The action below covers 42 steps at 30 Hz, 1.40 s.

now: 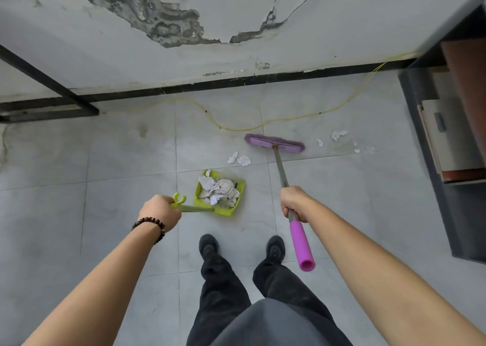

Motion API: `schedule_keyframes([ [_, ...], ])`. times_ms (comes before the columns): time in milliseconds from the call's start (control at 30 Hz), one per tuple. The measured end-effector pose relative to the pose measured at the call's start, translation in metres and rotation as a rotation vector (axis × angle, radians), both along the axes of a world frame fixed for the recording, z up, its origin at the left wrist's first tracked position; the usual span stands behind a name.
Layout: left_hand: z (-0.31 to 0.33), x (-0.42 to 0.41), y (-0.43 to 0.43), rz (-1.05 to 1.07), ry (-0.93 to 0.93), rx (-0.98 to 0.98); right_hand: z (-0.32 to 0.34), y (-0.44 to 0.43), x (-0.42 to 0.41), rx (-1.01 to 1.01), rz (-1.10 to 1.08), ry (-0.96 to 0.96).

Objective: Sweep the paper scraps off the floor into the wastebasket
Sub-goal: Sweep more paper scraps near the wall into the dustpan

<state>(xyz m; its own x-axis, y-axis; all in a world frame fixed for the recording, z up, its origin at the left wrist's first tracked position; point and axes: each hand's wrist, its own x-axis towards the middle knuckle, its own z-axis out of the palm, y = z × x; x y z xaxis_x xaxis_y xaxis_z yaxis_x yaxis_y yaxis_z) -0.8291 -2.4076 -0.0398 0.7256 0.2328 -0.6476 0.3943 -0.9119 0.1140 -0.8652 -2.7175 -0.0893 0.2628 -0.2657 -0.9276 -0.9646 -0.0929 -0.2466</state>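
We sweep crumpled white paper scraps [239,159] on grey tiles.

Left hand [160,211] grips the lime plastic dustpan [223,210]; right hand [294,203] grips the purple-headed broom [274,143] beyond them.

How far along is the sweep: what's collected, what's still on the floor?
Done: the green dustpan holds a heap of crumpled paper. In hand: left hand grips its handle, right hand the purple broom. Left: two scraps beside the pan, smaller bits right of the broom head. No wastebasket visible.
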Motion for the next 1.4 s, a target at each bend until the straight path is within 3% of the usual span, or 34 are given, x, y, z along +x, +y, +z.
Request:
schedule_keyframes([
  [267,0.003,0.034,0.039,-0.061,0.064,-0.050,0.035,0.071,-0.056,0.022,0.246,0.129],
  [433,0.014,0.055,0.072,-0.103,0.090,-0.080,0.081,0.047,-0.040,0.264,-0.109,0.193],
  [600,0.025,0.081,0.086,-0.243,0.113,-0.053,0.115,0.052,-0.021,0.322,-0.384,0.144],
  [867,0.018,0.062,0.093,-0.275,0.172,-0.044,0.054,0.155,0.016,0.177,-0.177,0.079],
  [1033,0.013,0.049,0.115,-0.243,0.248,-0.057,0.047,0.206,-0.005,0.190,-0.018,0.187],
  [1233,0.014,0.052,0.129,-0.273,0.357,-0.068,0.085,0.184,-0.021,0.410,-0.195,0.281],
  [1400,0.028,0.057,0.111,-0.257,0.246,-0.153,0.103,0.136,-0.021,0.441,-0.342,0.304],
])
